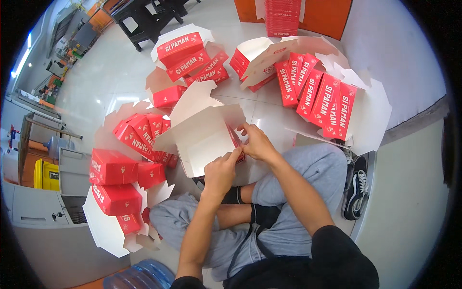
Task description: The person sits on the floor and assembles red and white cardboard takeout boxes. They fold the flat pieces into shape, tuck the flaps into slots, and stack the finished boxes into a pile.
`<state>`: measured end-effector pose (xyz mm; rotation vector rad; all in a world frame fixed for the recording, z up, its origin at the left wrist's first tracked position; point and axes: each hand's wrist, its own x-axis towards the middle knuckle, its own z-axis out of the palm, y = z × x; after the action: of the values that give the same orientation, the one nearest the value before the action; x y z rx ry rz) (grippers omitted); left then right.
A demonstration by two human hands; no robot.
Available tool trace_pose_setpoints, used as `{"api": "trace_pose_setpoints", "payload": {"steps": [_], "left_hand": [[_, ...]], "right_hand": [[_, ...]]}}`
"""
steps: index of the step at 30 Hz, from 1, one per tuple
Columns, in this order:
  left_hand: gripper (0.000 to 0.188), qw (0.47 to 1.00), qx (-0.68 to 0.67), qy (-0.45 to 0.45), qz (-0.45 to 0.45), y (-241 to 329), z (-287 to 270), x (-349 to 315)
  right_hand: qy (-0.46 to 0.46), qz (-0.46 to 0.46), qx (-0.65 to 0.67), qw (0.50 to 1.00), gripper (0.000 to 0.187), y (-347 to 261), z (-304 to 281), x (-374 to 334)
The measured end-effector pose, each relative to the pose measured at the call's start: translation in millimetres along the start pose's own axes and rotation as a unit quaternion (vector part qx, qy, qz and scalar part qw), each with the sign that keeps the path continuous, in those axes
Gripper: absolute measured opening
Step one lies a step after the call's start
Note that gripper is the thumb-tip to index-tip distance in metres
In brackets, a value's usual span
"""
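1. Several red cardboard boxes (114,166) sit stacked at 9 o'clock.
2. One open, white-lined red cardboard box (204,151) is near centre.
3. Left grip (220,174), narrow, pinches its edge at 5 o'clock.
4. Right grip (259,143), narrow, pinches its 3 o'clock side.
5. More boxes (327,98) lie at 2 o'clock.

red boxes (113,166): white capital lettering (177,45) | yellow bin (43,174): dark sign (54,175)

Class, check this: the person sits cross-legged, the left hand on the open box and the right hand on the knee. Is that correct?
Not quite: the right hand is not on the knee. The head view shows it at the right side of the open box, near the left hand. The rest stands.
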<state>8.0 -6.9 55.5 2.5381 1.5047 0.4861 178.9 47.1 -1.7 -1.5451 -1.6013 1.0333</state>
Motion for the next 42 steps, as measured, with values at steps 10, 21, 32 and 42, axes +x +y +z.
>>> {"api": "trace_pose_setpoints", "payload": {"steps": [10, 21, 32, 42], "left_hand": [[0.030, 0.989, -0.135, 0.062, 0.025, -14.7, 1.4, -4.6], [0.034, 0.950, -0.051, 0.186, -0.244, -94.6, 1.3, -21.1], [0.037, 0.952, -0.036, 0.107, -0.285, -96.7, -2.7, -29.4], [0.040, 0.933, -0.040, 0.160, -0.319, -87.5, -3.4, -24.0]], "right_hand": [[0.031, 0.006, -0.009, 0.999, 0.032, 12.2, 11.9, 9.4], [0.101, -0.165, -0.090, 0.977, 0.041, -25.7, 22.7, -10.5], [0.358, -0.142, -0.273, 0.881, 0.043, -47.6, -116.0, -21.2], [-0.144, 0.153, -0.376, 0.902, 0.069, 20.3, -195.3, -42.4]]}}
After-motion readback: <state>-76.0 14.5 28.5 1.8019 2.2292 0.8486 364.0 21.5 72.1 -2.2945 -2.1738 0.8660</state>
